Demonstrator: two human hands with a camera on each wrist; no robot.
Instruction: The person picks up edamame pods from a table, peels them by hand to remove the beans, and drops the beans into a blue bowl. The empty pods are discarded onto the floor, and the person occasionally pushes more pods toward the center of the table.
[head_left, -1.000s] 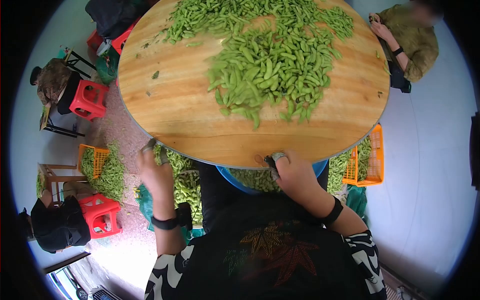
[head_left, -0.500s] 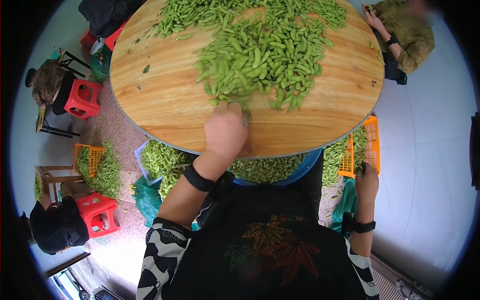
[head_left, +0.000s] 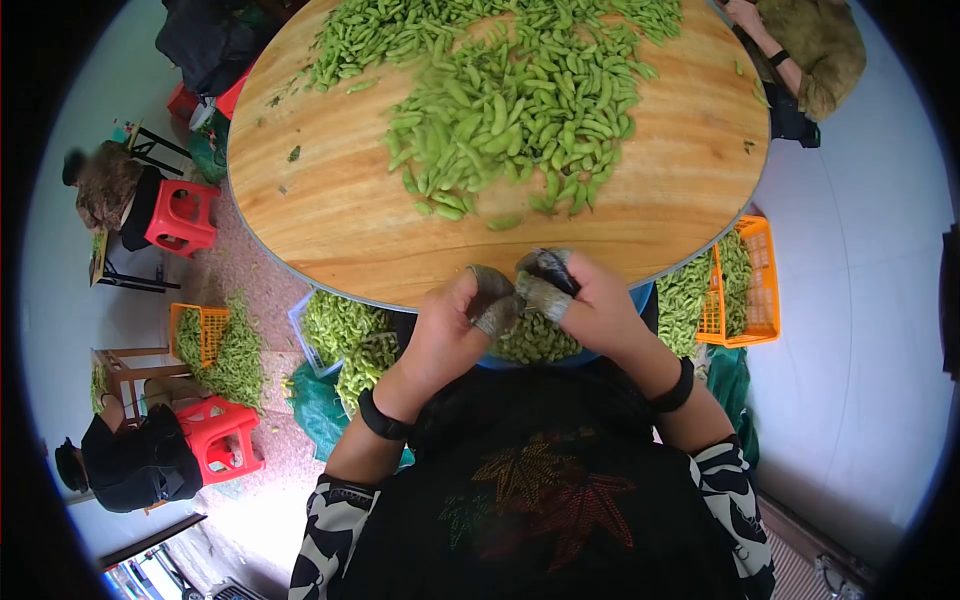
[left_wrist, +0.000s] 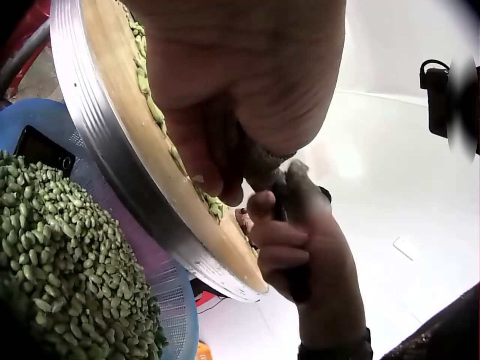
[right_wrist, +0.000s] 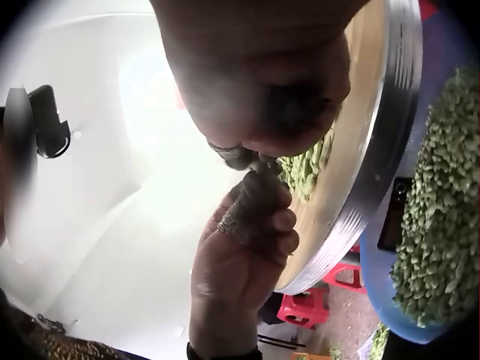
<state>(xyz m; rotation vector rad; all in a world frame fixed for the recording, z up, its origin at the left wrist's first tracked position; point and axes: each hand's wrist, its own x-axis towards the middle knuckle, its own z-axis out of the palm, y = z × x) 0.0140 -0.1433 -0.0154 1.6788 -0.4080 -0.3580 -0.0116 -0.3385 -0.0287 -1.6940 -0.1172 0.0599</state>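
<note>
"Green pods [head_left: 505, 130] lie heaped on the table [head_left: 320, 220], beyond your hands. Why there?"

"Probably to keep them within reach without crowding my wrists."

"And your grip?"

"Left hand [head_left: 448, 325] and right hand [head_left: 600, 315] meet at the fingertips by the table's near edge, fingers curled inward. Whether I'm pinching a pod between them I can't tell; my own fingers hide the spot."

"Why hold them so low and close?"

"Blue basin [left_wrist: 190, 315] underneath, with loose beans [left_wrist: 67, 262] filling it. I'd judge that anything slipping from my fingertips drops among those instead of onto the floor [head_left: 275, 440]."

"What about the grey wraps [head_left: 547, 296] on your fingers?"

"Likely they spare my skin, since tough pods would wear at bare tips."
</note>
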